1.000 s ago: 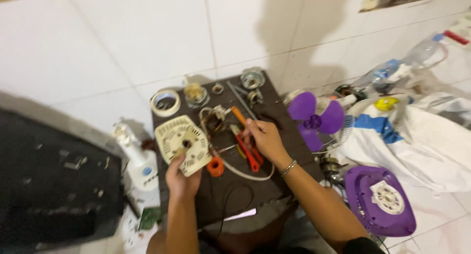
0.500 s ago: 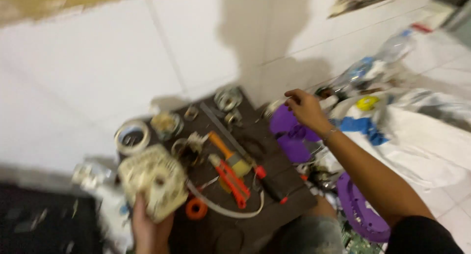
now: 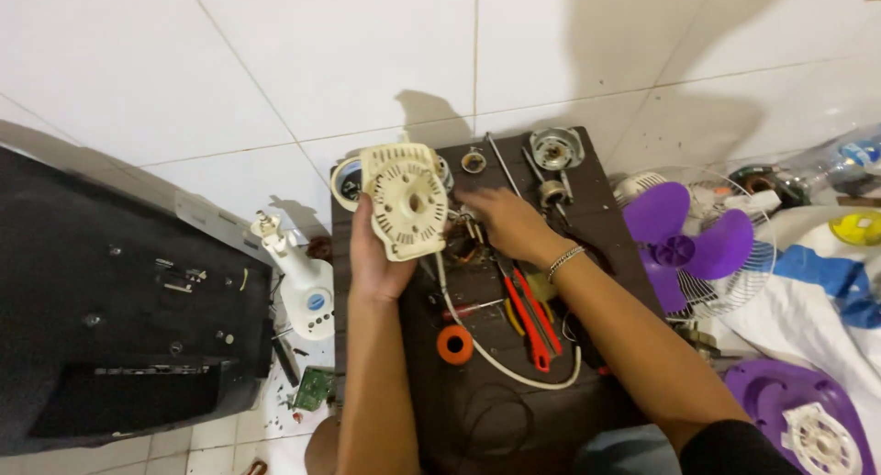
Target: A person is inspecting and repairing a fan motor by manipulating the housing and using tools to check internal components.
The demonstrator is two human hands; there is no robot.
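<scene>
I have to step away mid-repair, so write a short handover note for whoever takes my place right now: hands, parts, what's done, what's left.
Left hand: grips the cream motor housing cover, held up off the dark board.
Right hand: reaching onto the fan motor beside the cover; whether it grips anything cannot be told.
Parts: red-handled pliers, orange tape roll and white cord lie on the board; purple fan blade rests on the wire grille to the right.
Done: cover and blade are off.
Left: probably the motor work, then reassembly.
</scene>
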